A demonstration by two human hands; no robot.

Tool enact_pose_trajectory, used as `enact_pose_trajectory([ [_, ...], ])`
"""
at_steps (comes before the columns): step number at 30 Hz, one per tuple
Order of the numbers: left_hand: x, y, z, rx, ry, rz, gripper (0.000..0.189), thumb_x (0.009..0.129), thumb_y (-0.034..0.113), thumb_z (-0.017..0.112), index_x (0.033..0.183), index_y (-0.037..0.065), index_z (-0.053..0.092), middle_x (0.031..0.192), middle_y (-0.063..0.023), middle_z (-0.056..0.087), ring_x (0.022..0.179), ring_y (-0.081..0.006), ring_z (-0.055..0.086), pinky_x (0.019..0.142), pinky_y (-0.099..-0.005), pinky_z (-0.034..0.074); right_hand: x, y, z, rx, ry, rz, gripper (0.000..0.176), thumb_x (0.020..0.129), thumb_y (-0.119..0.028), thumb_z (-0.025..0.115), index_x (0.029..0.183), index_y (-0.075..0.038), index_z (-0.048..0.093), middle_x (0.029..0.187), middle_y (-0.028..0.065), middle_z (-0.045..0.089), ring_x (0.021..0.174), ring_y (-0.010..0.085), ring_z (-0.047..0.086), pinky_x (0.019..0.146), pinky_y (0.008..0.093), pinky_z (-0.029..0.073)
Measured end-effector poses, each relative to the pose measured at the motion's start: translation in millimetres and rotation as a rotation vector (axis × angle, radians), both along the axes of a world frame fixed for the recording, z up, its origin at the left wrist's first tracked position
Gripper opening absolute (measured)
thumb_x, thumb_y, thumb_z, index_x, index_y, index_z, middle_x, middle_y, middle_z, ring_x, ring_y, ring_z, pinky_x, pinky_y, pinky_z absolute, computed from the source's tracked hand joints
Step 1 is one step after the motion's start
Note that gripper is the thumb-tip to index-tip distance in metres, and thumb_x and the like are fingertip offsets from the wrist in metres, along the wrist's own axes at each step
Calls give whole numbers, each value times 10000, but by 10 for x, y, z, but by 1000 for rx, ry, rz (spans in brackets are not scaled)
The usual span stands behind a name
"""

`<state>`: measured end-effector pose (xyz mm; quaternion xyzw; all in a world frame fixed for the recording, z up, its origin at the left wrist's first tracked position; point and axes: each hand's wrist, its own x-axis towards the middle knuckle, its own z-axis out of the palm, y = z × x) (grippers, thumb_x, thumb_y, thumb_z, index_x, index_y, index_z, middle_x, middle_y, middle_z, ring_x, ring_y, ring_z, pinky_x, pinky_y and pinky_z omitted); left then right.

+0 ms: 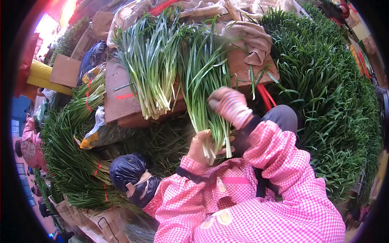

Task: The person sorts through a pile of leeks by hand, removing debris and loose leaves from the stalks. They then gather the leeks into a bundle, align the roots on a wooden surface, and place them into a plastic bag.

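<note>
My left hand (199,146) is wrapped round the pale lower stalks of a bunch of green garlic (206,81). The bunch's leaves reach up over the board, and its white ends point toward my lap. Against the right side of the same bunch is my right hand (231,106), in a striped knit glove. Its fingers look curled, somewhat blurred, and what they grip is hidden. Another loose pile of green garlic (152,69) lies just left, on the reddish-brown board (121,91), with its white ends overhanging the near edge.
A crumpled beige cloth (251,38) lies at the board's right corner. Red strips (265,97) hang below it. Dense greens (324,97) fill the right side. Tied bundles (77,162) are stacked left, near a dark plastic bag (129,174). Cardboard (65,69) stands upper left.
</note>
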<state>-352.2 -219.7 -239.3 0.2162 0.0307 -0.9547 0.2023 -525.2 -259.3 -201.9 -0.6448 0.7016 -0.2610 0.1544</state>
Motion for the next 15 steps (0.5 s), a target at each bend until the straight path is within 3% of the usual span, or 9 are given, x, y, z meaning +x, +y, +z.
enact_pose_trajectory([
  [2,9,-4,-9,-15,43,-23,602,814,243,506,1292,-99,375,1282,-294,445,1213,-446,411,1002,-653,279,-142,-43,87,17,-404,-129,207,769,-260,649,888,-94,682,829,115,677,754,238,646,706,310,488],
  [4,31,-29,14,-23,75,-41,637,820,244,509,1330,-90,326,1323,-300,395,1249,-438,371,1014,-643,268,-234,-1,271,45,-848,-153,128,802,-117,672,889,-24,659,814,9,652,731,62,565,649,226,448],
  [5,39,-39,30,-17,89,-44,633,820,242,510,1328,-89,329,1319,-302,398,1247,-438,374,1013,-642,270,-263,49,359,46,-782,-141,125,805,-102,674,899,-23,653,817,-10,641,744,53,559,661,208,442],
  [8,41,-55,56,-11,99,-41,607,847,252,525,1320,-80,340,1302,-323,402,1219,-436,409,1010,-622,296,-163,361,518,232,-1124,97,160,790,-99,694,923,-24,646,818,-6,642,742,62,559,674,212,444],
  [10,21,-40,80,-12,35,-33,594,861,255,536,1317,-74,344,1292,-331,406,1192,-431,444,998,-602,335,-182,478,496,278,-953,67,172,785,-111,700,928,-30,650,800,-3,636,736,68,561,683,227,453],
  [12,-5,-41,-42,101,213,-52,549,896,230,541,1325,-48,343,1269,-330,430,1016,-345,599,870,-495,495,-285,525,458,381,-968,-58,218,777,-151,706,931,-5,651,821,16,648,755,82,576,697,251,470],
  [14,-43,-38,-49,116,285,-99,536,900,231,548,1319,-40,353,1239,-301,474,973,-312,623,847,-479,509,-294,609,484,378,-1146,-81,210,782,-151,696,932,-11,653,803,14,640,738,84,572,682,250,467],
  [15,-31,-17,-100,58,181,-110,502,889,218,569,1289,-31,397,1190,-265,527,964,-301,625,848,-476,509,-273,636,452,373,-1096,-49,183,799,-165,676,919,-29,659,780,-8,627,738,64,557,662,215,446],
])
